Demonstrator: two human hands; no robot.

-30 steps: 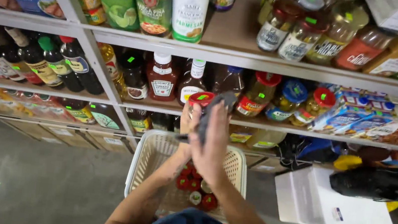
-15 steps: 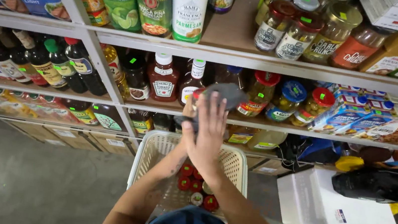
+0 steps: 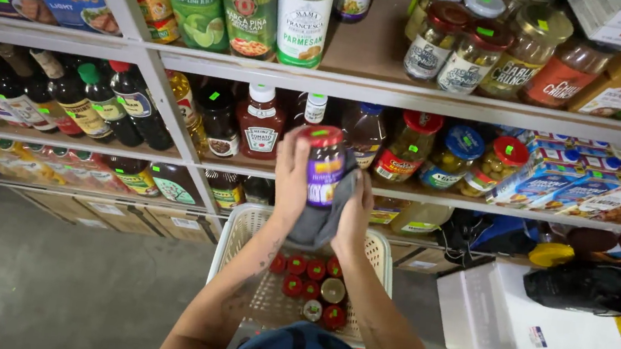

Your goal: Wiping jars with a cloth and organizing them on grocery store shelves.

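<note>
Head view: both hands grasp one red-lidded jar with one grey cloth

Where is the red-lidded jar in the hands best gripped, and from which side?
Probably around its cylindrical body, below the lid, from the left, as the left hand does on the jar. The jar stands upright, and the right hand presses a grey cloth against its right and lower side.

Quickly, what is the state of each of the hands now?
Left hand: closed on the red-lidded jar.
Right hand: holding a grey cloth against the jar.
</note>
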